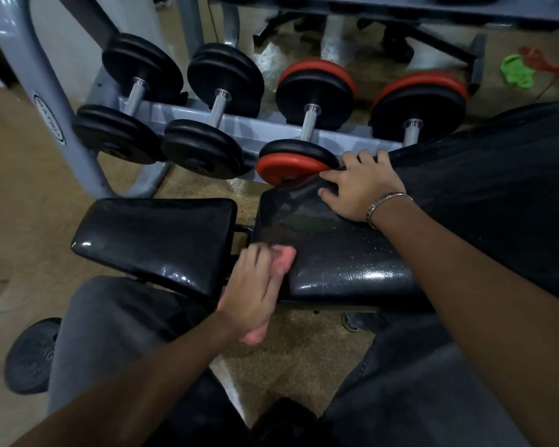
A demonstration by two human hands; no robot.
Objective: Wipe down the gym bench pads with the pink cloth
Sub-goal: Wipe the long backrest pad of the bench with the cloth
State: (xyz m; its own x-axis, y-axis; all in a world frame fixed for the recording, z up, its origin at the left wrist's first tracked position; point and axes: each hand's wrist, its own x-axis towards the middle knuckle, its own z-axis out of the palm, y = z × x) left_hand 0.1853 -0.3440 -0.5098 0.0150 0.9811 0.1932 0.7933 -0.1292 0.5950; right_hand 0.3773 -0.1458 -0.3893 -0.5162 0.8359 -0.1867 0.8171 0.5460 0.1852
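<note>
Backdrop: dumbbell rack (271, 124) is standing behind.
Right hand (359, 185): is bracing the back pad (336, 253) steady, fingers apart.
Left hand (255, 285): is wiping the pad's end, fingers clamping the pink cloth (284, 256).

Just beyond the fingers (352, 160) of the right hand (359, 188), a red-and-black dumbbell (296, 162) rests on a low grey rack (265, 125), its near red plate just beside the fingertips. A second red-and-black dumbbell (420, 103) sits to its right, and two all-black dumbbells (221, 101) sit further left. A black weight plate (29, 356) lies on the speckled floor (26, 195), well down and left of the left hand's (255, 285) fingers (255, 253), while a green cloth (515, 74) lies far beyond the right fingers, up and to the right.
</note>
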